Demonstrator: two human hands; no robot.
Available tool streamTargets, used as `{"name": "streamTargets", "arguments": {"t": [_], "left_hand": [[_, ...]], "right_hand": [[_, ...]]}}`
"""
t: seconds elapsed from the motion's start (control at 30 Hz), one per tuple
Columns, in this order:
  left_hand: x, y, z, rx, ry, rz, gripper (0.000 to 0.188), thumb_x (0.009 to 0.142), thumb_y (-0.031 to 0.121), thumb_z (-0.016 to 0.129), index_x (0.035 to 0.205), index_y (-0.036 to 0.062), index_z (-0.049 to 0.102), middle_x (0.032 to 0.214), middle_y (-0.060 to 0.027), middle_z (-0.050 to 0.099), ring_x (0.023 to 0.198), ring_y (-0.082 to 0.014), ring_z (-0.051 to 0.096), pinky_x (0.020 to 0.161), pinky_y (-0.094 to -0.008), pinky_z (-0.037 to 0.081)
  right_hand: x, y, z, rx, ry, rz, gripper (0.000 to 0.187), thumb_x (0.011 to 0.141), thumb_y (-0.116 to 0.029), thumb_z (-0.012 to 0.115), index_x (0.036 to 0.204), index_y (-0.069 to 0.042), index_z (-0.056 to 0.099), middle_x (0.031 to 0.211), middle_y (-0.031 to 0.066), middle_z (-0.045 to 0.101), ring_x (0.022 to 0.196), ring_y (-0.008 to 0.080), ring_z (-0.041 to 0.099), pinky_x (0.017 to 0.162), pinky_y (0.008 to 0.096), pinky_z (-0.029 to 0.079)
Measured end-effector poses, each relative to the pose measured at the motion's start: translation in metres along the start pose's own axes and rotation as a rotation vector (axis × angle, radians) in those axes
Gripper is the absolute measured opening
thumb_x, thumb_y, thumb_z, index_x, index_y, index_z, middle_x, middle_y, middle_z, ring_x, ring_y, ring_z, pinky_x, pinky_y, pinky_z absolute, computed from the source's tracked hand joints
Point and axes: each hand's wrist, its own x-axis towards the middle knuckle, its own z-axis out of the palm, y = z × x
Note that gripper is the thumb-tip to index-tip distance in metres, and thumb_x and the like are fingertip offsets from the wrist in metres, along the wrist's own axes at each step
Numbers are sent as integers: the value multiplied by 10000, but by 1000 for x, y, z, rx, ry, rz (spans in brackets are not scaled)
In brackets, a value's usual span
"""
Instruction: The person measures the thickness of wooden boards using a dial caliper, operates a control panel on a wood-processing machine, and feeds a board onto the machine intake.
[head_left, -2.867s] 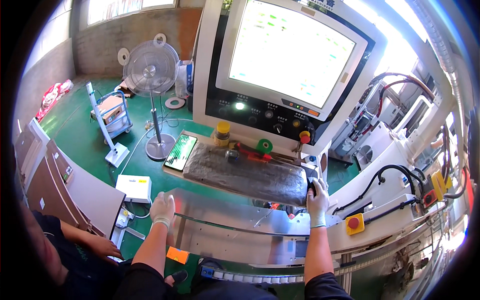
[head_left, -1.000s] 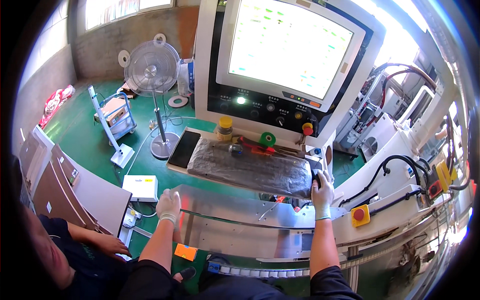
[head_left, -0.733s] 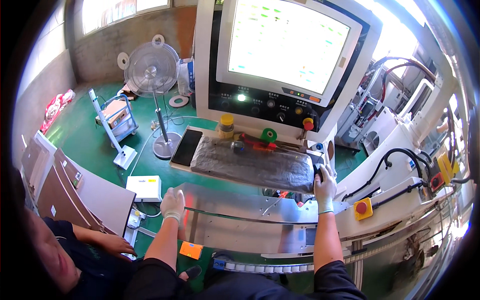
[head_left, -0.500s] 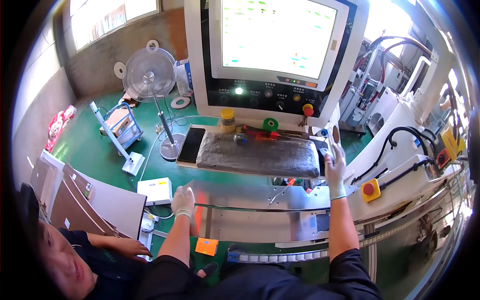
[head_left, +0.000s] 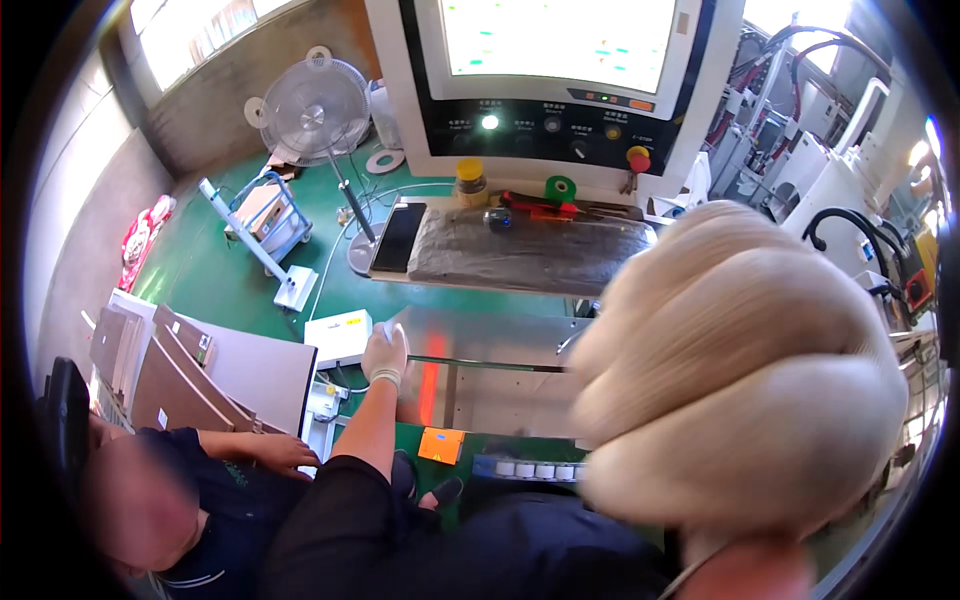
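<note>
My left hand (head_left: 385,352), in a pale glove, is closed round the left end of a shiny metal beam (head_left: 500,335) in front of me. My right hand (head_left: 740,370), gloved too, is raised very close to the camera and fills the right side. Its fingers are curled into a fist, and whatever may be inside is hidden. Past the beam, a shelf under the control panel (head_left: 540,128) carries a grey plastic-covered keyboard-like slab (head_left: 530,248), a black phone (head_left: 403,237), a yellow-lidded jar (head_left: 470,183) and a roll of green tape (head_left: 561,190).
A co-worker (head_left: 215,500) is at the lower left beside leaning brown boards (head_left: 190,385). Behind stand a fan (head_left: 313,118) and a blue hand cart (head_left: 265,220). A white box (head_left: 338,338) is near my left hand; an orange box (head_left: 441,446) sits below the beam. A red stop button (head_left: 638,158) is on the panel.
My right hand has left the right end of the shelf, come up close to the camera and curled into a fist. The left hand stays at the beam's end. The view has shifted slightly.
</note>
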Motion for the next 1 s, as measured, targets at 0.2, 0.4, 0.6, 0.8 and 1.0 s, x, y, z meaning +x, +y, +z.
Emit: {"name": "streamTargets", "arguments": {"t": [0.2,0.4,0.6,0.8,1.0], "left_hand": [[-3,-27,9,-9,11,4,550,1014,501,503,1278,37,635,1209,-283,717,1128,-480,683,979,-554,531],[0,-24,12,-10,19,45,553,1027,479,497,1268,2,637,1210,-290,714,1126,-485,677,988,-544,524],[1,-15,15,-1,50,12,537,1023,465,510,1276,8,637,1207,-293,715,1126,-487,676,987,-550,522],[10,-36,19,44,35,15,547,1020,468,512,1302,11,620,1233,-302,704,1132,-492,675,980,-555,522],[3,-13,14,-15,-4,21,553,1026,465,506,1307,2,615,1186,-301,721,1115,-497,681,970,-553,523]], "right_hand": [[-6,-2,6,83,-67,-62,670,1072,-600,528,807,-2,672,813,141,681,723,249,652,672,376,548],[-18,-4,-4,78,-60,-40,653,1067,-583,548,805,0,682,811,139,688,729,251,661,674,374,554],[-34,-10,-23,39,-26,-29,636,1062,-567,569,803,1,693,809,136,694,735,252,670,677,372,560],[-45,-14,-32,41,7,-35,619,1057,-550,590,801,2,703,806,134,701,742,254,679,679,370,565],[-59,-19,-42,-10,33,-12,602,1052,-533,610,800,4,713,804,131,707,748,256,689,681,368,571]]}}
